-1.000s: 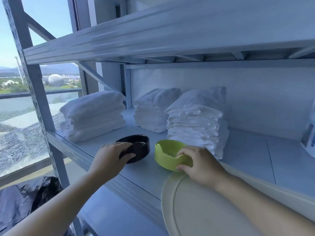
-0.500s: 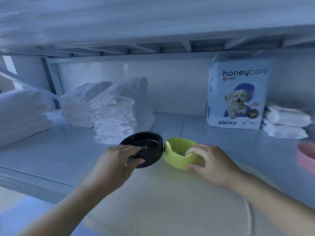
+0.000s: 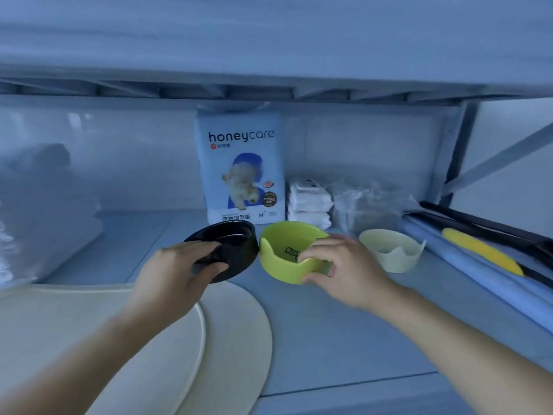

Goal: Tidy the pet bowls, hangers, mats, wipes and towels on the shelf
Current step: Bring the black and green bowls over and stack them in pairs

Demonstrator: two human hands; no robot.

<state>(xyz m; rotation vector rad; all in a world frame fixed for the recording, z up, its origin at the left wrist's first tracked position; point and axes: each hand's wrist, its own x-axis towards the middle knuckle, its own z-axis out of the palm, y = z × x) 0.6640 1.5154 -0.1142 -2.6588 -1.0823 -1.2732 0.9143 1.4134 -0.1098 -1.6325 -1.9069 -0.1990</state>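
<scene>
1. While the left hand (image 3: 176,274) gripped the black bowl (image 3: 230,238), its fingers (image 3: 194,248) lay curled over the near rim and the thumb pressed the outer wall below, so the grasp was narrow.
2. That bowl sat at a tilt above the shelf (image 3: 344,339), its lower edge overlapping the round cream mats (image 3: 233,339); whether it rested on them or hung clear could not be told.
3. Right hand (image 3: 341,271) pinched the near wall of the green bowl (image 3: 284,250), one digit hooked inside the rim and another on the outside.
4. Both bowls touched side by side, just in front of the honeycare pack (image 3: 241,172) standing against the back wall.
5. A cream bowl (image 3: 392,250) stood just beside the right hand, untouched.
6. White wipes packs (image 3: 309,202) lay stacked right of the honeycare pack, and next to them sat a clear plastic bag (image 3: 368,202) whose contents were too blurred to name.
7. At the left edge, folded towels (image 3: 45,211) were smeared by blur and partly cut off.
8. Along the right side lay a blue roll (image 3: 466,265) with a yellow piece (image 3: 481,254) and dark bars (image 3: 490,226) on it, running out of frame; what these were could not be made out.
</scene>
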